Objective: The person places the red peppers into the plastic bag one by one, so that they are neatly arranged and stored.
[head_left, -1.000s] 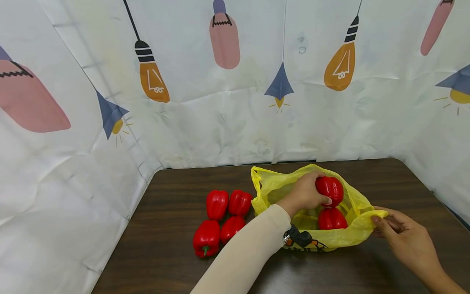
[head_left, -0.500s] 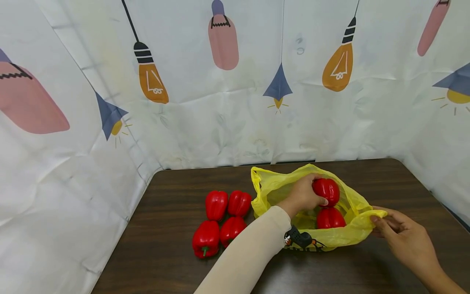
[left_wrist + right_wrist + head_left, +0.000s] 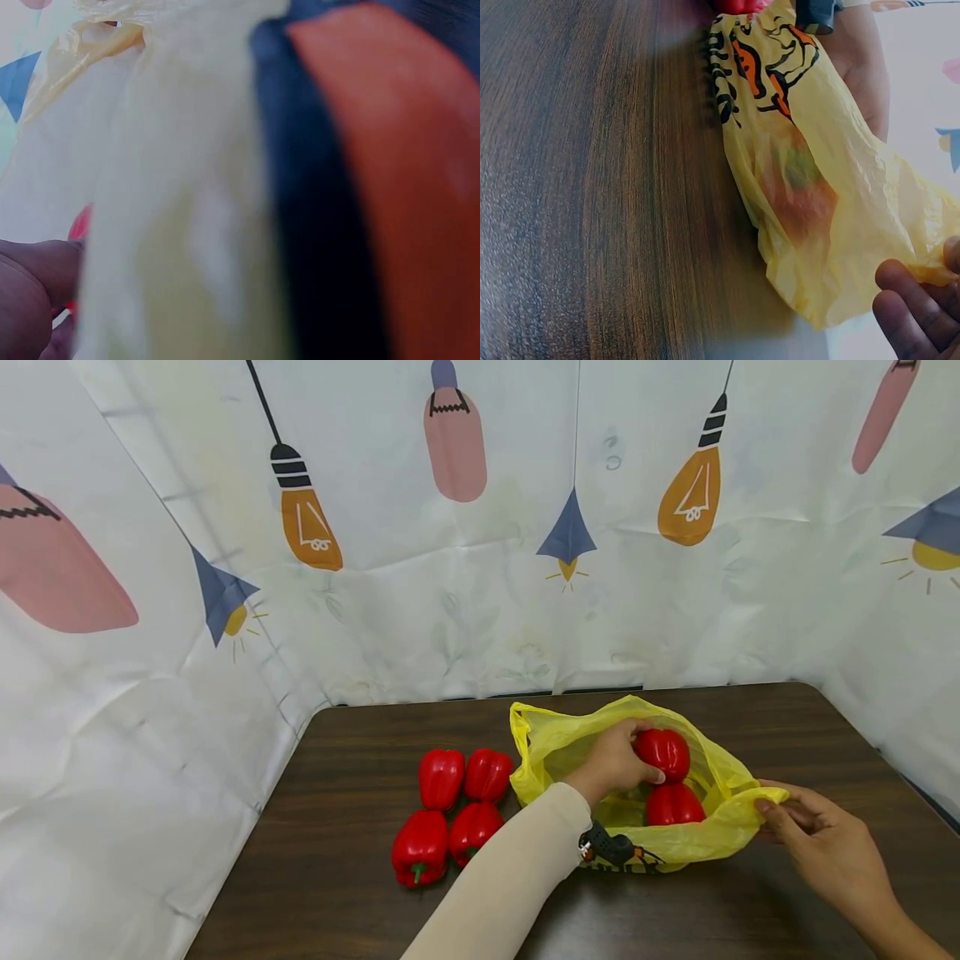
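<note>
Inside the open mouth of a yellow plastic bag [image 3: 693, 850], my left hand [image 3: 617, 762] grips a red bell pepper [image 3: 663, 755]. Just below it in the bag lies another red bell pepper [image 3: 675, 804], which shows dimly through the plastic in the right wrist view. My right hand [image 3: 828, 839] pinches the bag's right edge between thumb and fingers. Bag plastic and its printed dark and orange marks fill most of the left wrist view, with my left hand [image 3: 34, 292] partly hidden at the lower left.
Left of the bag several red bell peppers [image 3: 441, 779] lie grouped on the dark wooden table [image 3: 330, 827]. My left forearm in a pale sleeve [image 3: 506, 877] crosses in front of the bag. A white curtain [image 3: 450, 602] printed with lamps hangs behind the table.
My left hand has lowered the gripped bell pepper slightly and moved it a little left within the bag. The right hand keeps its pinch on the edge.
</note>
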A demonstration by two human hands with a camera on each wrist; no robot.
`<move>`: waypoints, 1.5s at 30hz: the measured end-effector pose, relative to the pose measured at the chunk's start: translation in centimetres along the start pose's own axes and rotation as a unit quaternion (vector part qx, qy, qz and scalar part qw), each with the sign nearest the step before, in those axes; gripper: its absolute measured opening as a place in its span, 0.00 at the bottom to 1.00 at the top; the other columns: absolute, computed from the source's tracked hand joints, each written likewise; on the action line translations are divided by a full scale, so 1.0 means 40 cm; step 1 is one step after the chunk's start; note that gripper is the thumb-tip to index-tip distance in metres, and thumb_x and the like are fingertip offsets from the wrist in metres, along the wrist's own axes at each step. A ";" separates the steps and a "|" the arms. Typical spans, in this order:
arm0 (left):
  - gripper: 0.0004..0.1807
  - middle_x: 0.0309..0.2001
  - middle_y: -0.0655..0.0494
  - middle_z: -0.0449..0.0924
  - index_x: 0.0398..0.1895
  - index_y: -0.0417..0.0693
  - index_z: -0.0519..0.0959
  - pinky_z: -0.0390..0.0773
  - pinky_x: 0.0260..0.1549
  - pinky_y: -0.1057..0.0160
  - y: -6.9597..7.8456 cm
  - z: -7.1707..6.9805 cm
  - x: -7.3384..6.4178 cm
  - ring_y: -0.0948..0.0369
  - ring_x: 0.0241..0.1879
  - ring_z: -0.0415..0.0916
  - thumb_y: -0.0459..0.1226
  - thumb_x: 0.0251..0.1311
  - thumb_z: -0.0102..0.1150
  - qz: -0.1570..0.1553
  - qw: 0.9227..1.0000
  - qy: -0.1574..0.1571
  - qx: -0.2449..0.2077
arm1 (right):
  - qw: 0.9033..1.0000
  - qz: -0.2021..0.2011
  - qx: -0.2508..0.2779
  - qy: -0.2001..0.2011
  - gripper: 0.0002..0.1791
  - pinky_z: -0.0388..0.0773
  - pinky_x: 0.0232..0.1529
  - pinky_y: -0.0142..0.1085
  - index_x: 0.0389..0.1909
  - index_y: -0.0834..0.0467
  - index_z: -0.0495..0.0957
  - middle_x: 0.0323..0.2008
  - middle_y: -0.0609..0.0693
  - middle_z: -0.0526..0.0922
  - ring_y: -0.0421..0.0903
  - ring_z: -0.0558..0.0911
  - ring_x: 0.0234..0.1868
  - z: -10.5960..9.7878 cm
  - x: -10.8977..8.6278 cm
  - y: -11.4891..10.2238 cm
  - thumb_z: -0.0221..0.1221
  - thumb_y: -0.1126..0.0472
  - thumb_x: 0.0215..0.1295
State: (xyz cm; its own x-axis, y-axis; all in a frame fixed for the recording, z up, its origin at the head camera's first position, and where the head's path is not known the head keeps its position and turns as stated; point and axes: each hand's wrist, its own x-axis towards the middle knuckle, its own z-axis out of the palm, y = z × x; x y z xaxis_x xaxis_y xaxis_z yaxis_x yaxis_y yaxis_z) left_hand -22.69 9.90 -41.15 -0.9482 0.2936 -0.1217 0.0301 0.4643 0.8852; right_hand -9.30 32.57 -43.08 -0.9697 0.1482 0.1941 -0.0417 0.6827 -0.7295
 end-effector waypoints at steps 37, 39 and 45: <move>0.34 0.56 0.57 0.80 0.61 0.54 0.79 0.80 0.47 0.63 -0.004 -0.038 -0.013 0.59 0.52 0.77 0.30 0.49 0.80 0.001 0.999 -0.014 0.039 | 1.000 -0.006 0.001 -0.002 0.25 0.81 0.26 0.29 0.64 0.66 0.75 0.40 0.58 0.89 0.36 0.87 0.29 0.002 0.000 -0.005 0.59 0.52 0.77; 0.33 0.59 0.57 0.79 0.61 0.54 0.80 0.80 0.49 0.63 0.000 -0.049 -0.019 0.58 0.56 0.76 0.31 0.49 0.80 0.007 0.999 -0.021 0.047 | 1.000 -0.001 -0.008 0.001 0.25 0.81 0.25 0.29 0.64 0.66 0.75 0.41 0.60 0.89 0.36 0.86 0.28 0.002 0.000 -0.005 0.58 0.51 0.77; 0.35 0.58 0.55 0.81 0.64 0.52 0.78 0.80 0.47 0.66 0.016 -0.067 -0.033 0.58 0.55 0.79 0.32 0.51 0.80 0.040 0.997 -0.055 0.044 | 1.000 0.005 -0.018 0.003 0.26 0.80 0.24 0.31 0.65 0.66 0.75 0.43 0.62 0.88 0.36 0.86 0.28 0.001 -0.002 -0.007 0.58 0.51 0.77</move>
State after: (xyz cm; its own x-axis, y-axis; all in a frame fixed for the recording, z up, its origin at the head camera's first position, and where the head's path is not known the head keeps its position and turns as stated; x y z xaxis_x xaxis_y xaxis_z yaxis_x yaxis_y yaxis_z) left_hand -22.28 7.56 -39.21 -0.9012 0.4203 -0.1058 0.1359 0.5059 0.8518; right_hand -9.24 32.34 -42.90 -0.9687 0.1589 0.1906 -0.0234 0.7062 -0.7076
